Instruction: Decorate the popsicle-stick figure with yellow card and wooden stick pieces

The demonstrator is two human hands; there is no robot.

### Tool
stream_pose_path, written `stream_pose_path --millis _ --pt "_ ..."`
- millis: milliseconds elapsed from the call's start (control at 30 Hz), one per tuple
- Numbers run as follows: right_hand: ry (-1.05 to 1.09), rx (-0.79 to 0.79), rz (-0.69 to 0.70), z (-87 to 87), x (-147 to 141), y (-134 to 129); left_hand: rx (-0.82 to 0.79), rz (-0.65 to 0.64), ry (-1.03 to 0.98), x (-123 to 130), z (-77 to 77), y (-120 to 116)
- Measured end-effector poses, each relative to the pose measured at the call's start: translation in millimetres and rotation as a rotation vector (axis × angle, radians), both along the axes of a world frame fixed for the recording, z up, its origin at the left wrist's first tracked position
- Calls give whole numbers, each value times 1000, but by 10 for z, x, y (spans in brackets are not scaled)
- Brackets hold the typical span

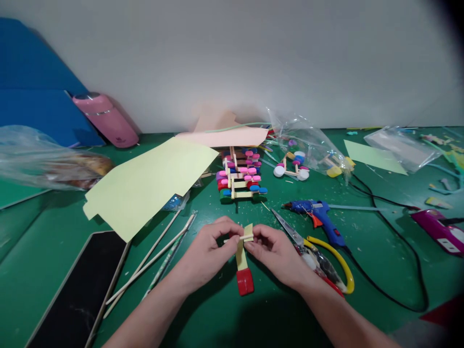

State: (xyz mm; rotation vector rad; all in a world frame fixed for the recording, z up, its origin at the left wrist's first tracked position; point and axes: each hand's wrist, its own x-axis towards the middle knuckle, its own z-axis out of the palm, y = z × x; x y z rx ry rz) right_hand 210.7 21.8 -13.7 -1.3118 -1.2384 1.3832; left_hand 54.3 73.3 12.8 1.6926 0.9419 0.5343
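Observation:
Low over the green table, my left hand point(216, 247) pinches a short pale wooden stick point(242, 239) between thumb and fingers. My right hand point(272, 245) has its fingers closed on a pale yellow paper strip point(248, 230), which lies across the stick. Below them, another length of yellow strip point(241, 258) runs down to a small glossy red piece point(245, 282); whether the two lengths join is hidden by my fingers. Scissors point(290, 229) with yellow and red handles lie just beyond my right hand.
Small stick models point(242, 181) with coloured wheels stand ahead, another model point(292, 166) to their right. A blue glue gun point(321, 212) with a black cord lies at right. Left are wooden sticks point(152, 261), a black phone-like slab point(79, 290), yellow paper point(152, 183) and a pink flask point(107, 120).

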Motion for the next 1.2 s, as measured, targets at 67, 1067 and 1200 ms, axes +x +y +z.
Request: stream_pose_path --millis 67,1067,1200 --pt "53 -12 4 -17 -3 4 1 0 6 -4 5 -5" --pt "83 28 -142 -37 37 13 13 -30 34 18 22 47" --pt "39 51 -163 -45 34 8 19 -24 39 24 24 45"
